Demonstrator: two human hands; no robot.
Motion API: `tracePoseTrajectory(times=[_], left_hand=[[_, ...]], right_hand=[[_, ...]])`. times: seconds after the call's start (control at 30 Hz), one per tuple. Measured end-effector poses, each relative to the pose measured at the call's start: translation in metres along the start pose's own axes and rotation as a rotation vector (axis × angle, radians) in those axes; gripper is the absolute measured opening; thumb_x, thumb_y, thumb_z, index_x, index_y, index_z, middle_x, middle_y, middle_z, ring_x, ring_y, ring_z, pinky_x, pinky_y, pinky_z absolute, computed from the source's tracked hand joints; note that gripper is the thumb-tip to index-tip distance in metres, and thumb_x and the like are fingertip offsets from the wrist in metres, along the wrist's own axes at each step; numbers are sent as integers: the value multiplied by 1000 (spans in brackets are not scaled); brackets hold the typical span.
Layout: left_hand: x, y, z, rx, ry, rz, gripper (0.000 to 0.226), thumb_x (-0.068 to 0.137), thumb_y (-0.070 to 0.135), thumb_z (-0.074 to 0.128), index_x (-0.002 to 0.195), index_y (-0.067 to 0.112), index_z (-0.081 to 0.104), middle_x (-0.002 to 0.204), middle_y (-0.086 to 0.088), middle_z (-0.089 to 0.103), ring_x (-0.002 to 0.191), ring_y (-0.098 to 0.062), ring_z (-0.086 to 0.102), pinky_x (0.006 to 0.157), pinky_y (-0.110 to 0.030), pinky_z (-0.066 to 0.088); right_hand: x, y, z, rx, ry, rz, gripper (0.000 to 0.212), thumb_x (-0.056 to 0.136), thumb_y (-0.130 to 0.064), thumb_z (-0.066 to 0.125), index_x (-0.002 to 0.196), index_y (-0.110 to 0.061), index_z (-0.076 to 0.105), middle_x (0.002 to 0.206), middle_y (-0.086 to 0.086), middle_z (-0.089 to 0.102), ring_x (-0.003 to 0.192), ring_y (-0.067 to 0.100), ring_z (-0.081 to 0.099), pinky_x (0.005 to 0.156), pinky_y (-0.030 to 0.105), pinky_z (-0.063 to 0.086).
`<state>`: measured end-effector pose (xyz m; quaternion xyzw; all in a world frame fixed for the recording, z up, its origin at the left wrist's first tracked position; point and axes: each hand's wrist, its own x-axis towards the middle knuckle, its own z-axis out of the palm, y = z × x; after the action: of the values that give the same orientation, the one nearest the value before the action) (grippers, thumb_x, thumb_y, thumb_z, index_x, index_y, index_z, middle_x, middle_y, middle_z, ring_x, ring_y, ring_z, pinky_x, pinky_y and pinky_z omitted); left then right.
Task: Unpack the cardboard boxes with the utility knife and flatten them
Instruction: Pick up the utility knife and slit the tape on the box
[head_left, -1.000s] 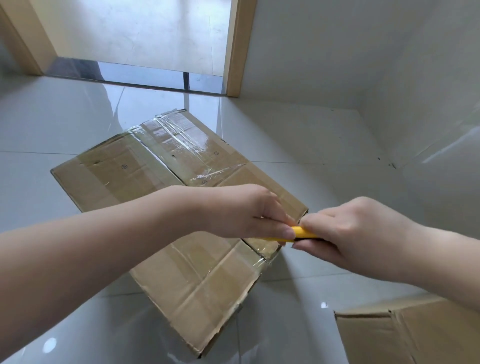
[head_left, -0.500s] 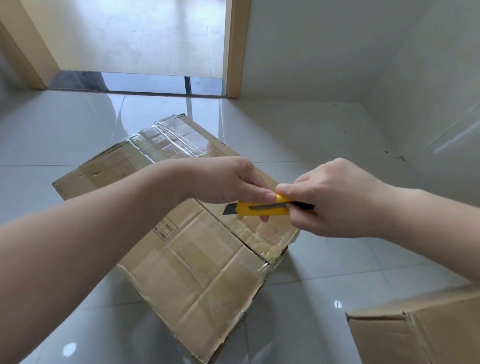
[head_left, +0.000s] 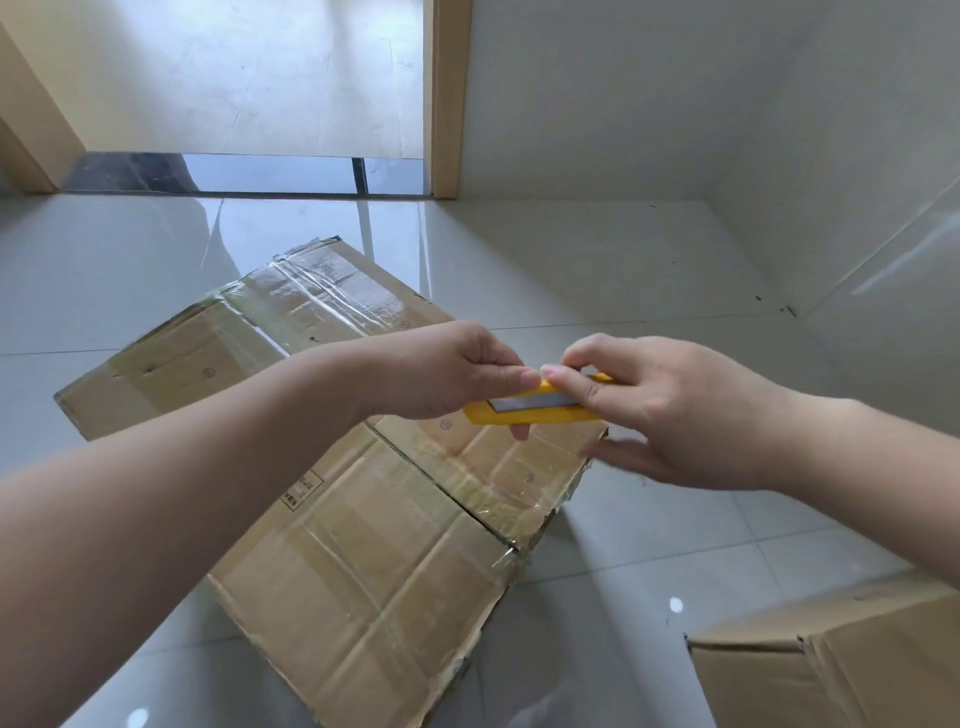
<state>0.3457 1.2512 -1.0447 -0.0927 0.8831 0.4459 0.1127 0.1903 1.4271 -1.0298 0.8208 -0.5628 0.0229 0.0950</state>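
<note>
Both my hands pinch the knife (head_left: 535, 408) above the box (head_left: 363, 535) lying flat on the floor: left hand (head_left: 457, 371) at nine o'clock, right hand (head_left: 660, 410) at three. I'd keep fingertips off the blade.

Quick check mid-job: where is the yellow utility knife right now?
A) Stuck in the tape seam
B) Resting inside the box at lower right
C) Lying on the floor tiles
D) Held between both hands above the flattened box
D: the utility knife is gripped by the left hand and right hand over the flattened box.
</note>
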Motion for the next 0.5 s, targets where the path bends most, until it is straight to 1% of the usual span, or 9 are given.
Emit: tracePoseTrajectory(times=[0.07, 0.1, 0.13, 0.17, 0.2, 0.23, 0.33, 0.43, 0.5], left_hand=[[10, 4, 5, 6, 67, -3, 42, 92, 57, 42, 80, 30, 72, 68, -4, 48, 63, -24, 44, 62, -32, 39], [15, 6, 9, 42, 145, 19, 38, 95, 51, 43, 84, 28, 71, 72, -3, 55, 66, -23, 50, 64, -31, 43], [23, 7, 12, 158, 250, 61, 35, 97, 47, 42, 95, 27, 71, 84, -2, 64, 77, -21, 57, 73, -33, 48], [30, 9, 14, 326, 352, 104, 37, 98, 45, 39, 110, 24, 68, 104, -1, 66, 95, -21, 59, 85, -36, 47], [38, 11, 16, 481, 414, 128, 41, 98, 47, 37, 121, 24, 62, 120, 0, 62, 111, -21, 55, 95, -36, 43], [45, 17, 18, 589, 437, 124, 44, 98, 49, 36, 128, 24, 56, 129, 2, 58, 120, -22, 50, 101, -36, 38], [75, 29, 38, 724, 371, 51, 47, 97, 52, 34, 134, 27, 47, 135, 4, 52, 126, -22, 44, 103, -35, 31], [115, 44, 73, 788, 286, 52, 47, 96, 54, 34, 132, 26, 47, 134, 3, 51, 125, -22, 43, 103, -35, 31], [144, 52, 92, 790, 246, 23, 47, 96, 54, 34, 132, 26, 47, 133, 3, 51, 124, -22, 44, 101, -35, 33]], right_hand=[[-4, 7, 4, -46, 83, 35, 36, 89, -20, 54, 114, 4, 65, 98, 19, 62, 67, 36, 59, 54, 40, 51], [-9, 13, 7, -60, 94, 50, 32, 89, -18, 55, 112, 3, 66, 95, 19, 62, 68, 36, 58, 55, 41, 50], [-15, 21, 10, -66, 80, 80, 29, 89, -17, 56, 110, 1, 66, 95, 18, 62, 69, 36, 58, 58, 41, 49], [-24, 29, 14, -68, 51, 130, 27, 88, -17, 56, 108, -1, 66, 95, 16, 61, 72, 35, 58, 62, 41, 49], [-36, 39, 19, -68, 23, 198, 25, 87, -18, 57, 105, -4, 66, 94, 13, 61, 73, 34, 58, 64, 40, 48], [-49, 50, 23, -67, 2, 280, 22, 85, -19, 58, 101, -7, 66, 93, 10, 61, 75, 32, 58, 66, 38, 46], [-89, 81, 39, -65, -95, 522, 19, 84, -22, 60, 99, -12, 63, 94, 6, 62, 85, 31, 56, 72, 38, 42], [-132, 112, 57, -100, -324, 768, 23, 89, -29, 52, 108, -17, 59, 106, 3, 58, 100, 26, 50, 81, 38, 39], [-164, 129, 73, -77, -372, 904, 22, 90, -28, 51, 108, -18, 58, 109, 4, 56, 101, 27, 50, 82, 37, 41]])
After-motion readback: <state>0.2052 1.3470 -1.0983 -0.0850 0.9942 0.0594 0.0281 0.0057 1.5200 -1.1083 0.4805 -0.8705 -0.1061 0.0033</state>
